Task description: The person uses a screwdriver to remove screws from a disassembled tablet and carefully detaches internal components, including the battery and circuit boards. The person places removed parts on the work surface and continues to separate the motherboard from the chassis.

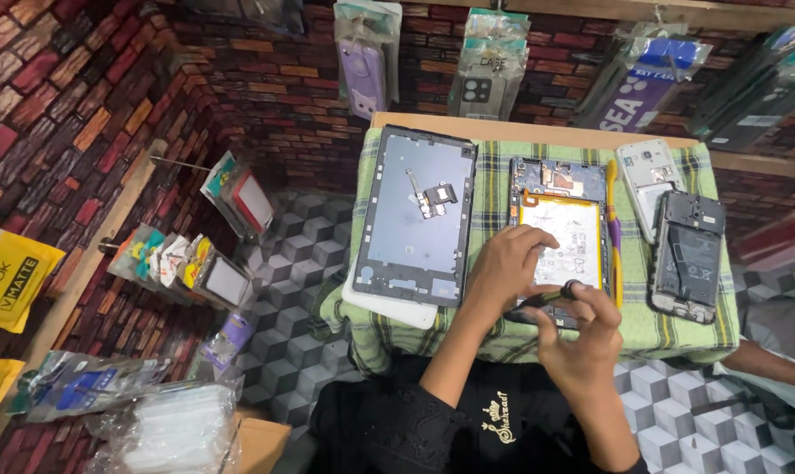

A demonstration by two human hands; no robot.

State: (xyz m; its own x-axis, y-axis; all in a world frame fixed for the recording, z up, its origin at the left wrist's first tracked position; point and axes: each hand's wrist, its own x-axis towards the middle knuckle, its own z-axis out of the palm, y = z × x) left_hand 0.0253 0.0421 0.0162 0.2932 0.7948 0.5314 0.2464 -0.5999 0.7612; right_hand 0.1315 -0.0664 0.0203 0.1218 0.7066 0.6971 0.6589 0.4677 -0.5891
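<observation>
An opened tablet [559,202] with its white battery and circuit board exposed lies on a small cloth-covered table [678,329]. My left hand [505,268] rests flat on the tablet's lower left part, fingers on the battery. My right hand [582,333] is at the tablet's near edge, pinching a thin dark screwdriver [551,296] whose tip points left toward my left hand. A grey tablet back frame [417,215] lies to the left, on top of a white slab.
A yellow and purple tool [614,233] lies right of the tablet. Two opened phones [688,254] sit at the table's right. Packaged phone cases hang on the brick-pattern walls. Another person's arm [770,364] shows at the lower right.
</observation>
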